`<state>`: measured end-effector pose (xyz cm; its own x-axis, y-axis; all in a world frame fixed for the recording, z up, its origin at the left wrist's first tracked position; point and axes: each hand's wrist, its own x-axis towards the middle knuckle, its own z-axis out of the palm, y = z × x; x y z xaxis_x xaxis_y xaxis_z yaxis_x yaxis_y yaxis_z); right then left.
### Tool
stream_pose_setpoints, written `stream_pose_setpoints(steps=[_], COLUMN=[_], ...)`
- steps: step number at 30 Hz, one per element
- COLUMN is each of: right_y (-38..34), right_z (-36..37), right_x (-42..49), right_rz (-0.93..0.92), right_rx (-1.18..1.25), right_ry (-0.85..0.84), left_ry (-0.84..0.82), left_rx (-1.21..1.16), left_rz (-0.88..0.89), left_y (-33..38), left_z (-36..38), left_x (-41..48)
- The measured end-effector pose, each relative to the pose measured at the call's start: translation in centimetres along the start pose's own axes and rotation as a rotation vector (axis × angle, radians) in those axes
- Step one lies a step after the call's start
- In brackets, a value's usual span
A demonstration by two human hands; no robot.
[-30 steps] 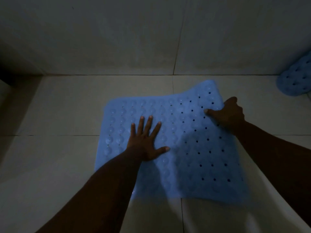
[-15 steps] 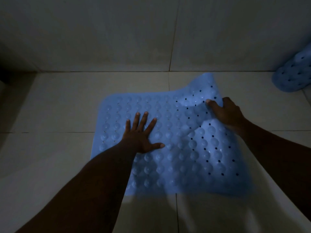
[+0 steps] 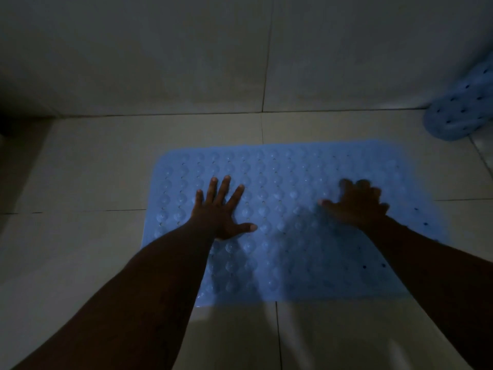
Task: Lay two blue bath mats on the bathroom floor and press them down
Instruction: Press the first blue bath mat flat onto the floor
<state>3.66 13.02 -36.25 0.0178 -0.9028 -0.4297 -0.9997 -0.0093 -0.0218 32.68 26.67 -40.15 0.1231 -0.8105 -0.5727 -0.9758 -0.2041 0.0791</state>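
Head view: the scene is dim. A blue bath mat [image 3: 288, 180] lies spread flat on the tiled floor [image 3: 93, 169], its far edge parallel to the wall [image 3: 160, 49] and set a little apart from the foot of it. The mat's top is covered in rows of round bumps and small holes, and its near edge crosses a grout line.

The left grip [image 3: 221, 212] is released: palm down on the left half of the mat, four fingers [image 3: 223, 188] straight and fanned toward the wall, thumb stretched out to the right. It holds nothing and presses flat on the bumps. The right grip [image 3: 357, 206] lies on the right half of the mat, well apart from the left one. It is smeared by motion blur, yet the thumb points left and the fingers look spread rather than curled, so it reads as released too, flat on the mat and grasping nothing. Both bare forearms reach in from the bottom edge.

A second blue mat [image 3: 464, 113] sits at the right edge of the picture, bent upward where the floor meets the wall and partly cut off by the edge of the picture.
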Motion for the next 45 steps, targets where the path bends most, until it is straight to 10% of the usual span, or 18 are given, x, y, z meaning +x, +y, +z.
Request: stream_pose_setpoints(steps=[13, 45], right_y=[1.8, 1.9], right_z=[4.4, 4.4], right_x=[-2.2, -4.7], right_rz=[-0.127, -0.146], right_rx=[0.066, -0.042], right_ry=[-0.042, -0.115], left_ry=[0.208, 0.056], left_rx=[-0.115, -0.153], left_rz=[-0.098, -0.095], left_y=[1.3, 1.0], left_z=[3.7, 3.5], left_x=[-2.0, -5.5])
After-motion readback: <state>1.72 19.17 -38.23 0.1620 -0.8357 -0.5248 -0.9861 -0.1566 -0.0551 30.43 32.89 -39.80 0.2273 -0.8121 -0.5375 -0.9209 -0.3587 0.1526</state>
